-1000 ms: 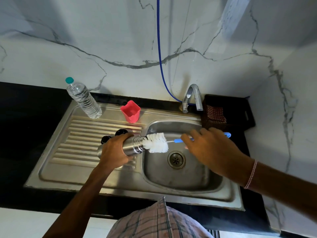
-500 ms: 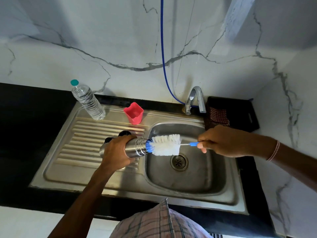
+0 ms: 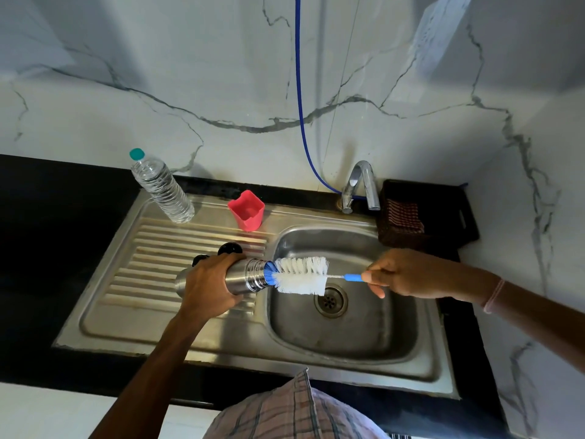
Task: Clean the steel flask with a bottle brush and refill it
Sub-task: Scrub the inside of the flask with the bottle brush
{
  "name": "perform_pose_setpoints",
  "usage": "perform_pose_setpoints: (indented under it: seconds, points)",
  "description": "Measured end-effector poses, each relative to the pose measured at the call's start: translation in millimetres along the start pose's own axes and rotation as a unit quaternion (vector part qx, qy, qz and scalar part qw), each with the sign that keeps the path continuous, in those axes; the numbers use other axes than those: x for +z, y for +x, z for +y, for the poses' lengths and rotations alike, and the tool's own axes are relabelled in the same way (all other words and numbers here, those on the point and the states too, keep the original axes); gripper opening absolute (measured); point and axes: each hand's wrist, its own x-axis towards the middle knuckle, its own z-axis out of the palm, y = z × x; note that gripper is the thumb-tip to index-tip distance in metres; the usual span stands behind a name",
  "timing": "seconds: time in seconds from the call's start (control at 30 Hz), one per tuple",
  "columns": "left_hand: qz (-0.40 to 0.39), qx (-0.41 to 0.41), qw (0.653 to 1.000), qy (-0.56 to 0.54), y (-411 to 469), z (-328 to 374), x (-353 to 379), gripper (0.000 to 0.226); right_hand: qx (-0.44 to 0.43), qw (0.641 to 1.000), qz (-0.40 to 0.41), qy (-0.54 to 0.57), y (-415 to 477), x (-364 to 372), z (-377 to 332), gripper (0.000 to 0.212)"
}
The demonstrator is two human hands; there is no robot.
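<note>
The left hand [image 3: 207, 288] grips the steel flask [image 3: 245, 276] on its side at centre frame, mouth pointing right over the sink [image 3: 342, 340] basin. The right hand [image 3: 402, 274] pinches the blue handle of the bottle brush [image 3: 302, 275] — its white bristles sit just outside the flask's mouth. A plastic water bottle [image 3: 161, 188] and a red cup [image 3: 246, 210] stand on the drainboard, upper left of centre.

Head-worn view, close, down onto sink [image 3: 348, 364]

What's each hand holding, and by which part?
The left hand grips the steel flask around its body; the right hand pinches the bottle brush by its blue handle.
</note>
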Motion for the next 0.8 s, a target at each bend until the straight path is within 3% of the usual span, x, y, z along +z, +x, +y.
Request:
perform_pose_setpoints:
  seconds: [0.07,0.13,0.2,0.27,0.37,0.4,0.43,0.47,0.53,0.6,0.67,0.73,0.8]
  points:
    - [0.002,-0.007,1.0,-0.004,-0.3,-0.7,-2.5,0.084,-0.075,0.982,0.106,-0.14,-5.9,2.8,-0.9,0.037]
    - [0.005,-0.017,1.0,-0.015,0.9,-1.3,-5.3,0.084,-0.12,0.93,0.216,-0.274,-17.6,-1.1,-3.2,0.025]
    - [0.006,-0.015,1.0,-0.019,2.7,0.4,-6.5,0.085,-0.144,0.881,0.245,-0.38,-24.7,-4.3,2.5,0.009]
    - [0.004,-0.015,1.0,-0.021,3.8,2.3,-7.3,0.085,-0.157,0.854,0.239,-0.434,-24.9,-5.4,9.9,0.012]
    - [0.008,-0.017,1.0,-0.024,4.0,3.5,-6.6,0.086,-0.115,0.884,0.215,-0.398,-27.0,-5.0,4.2,0.021]
    - [0.009,-0.014,1.0,-0.021,3.8,4.5,-6.4,0.086,-0.069,0.933,0.166,-0.312,-26.6,-6.8,0.0,0.03]
    - [0.01,-0.006,1.0,-0.017,4.2,5.8,-5.8,0.085,-0.008,0.985,0.076,-0.153,-24.2,-9.4,-0.8,0.036]
    - [0.01,0.005,1.0,-0.012,5.0,7.5,-5.0,0.084,0.061,0.998,-0.026,0.023,-19.7,-11.9,0.4,0.039]
    - [0.01,0.026,1.0,-0.011,6.8,9.2,-2.5,0.082,0.124,0.956,-0.142,0.225,-13.1,-13.5,4.3,0.042]
    - [0.008,0.031,0.999,-0.009,8.3,9.3,-2.2,0.081,0.113,0.95,-0.16,0.245,-10.0,-9.7,5.2,0.041]
    - [0.006,0.03,1.0,-0.001,6.8,7.7,-2.3,0.081,0.092,0.965,-0.116,0.216,-6.7,-6.9,1.5,0.041]
    - [0.002,0.029,1.0,0.009,4.7,6.7,-2.2,0.081,0.029,0.993,-0.041,0.103,-7.5,-7.0,-4.9,0.039]
    - [-0.001,0.022,1.0,0.012,3.9,4.7,-2.2,0.081,-0.036,0.999,0.032,-0.023,-10.7,-8.7,-14.6,0.036]
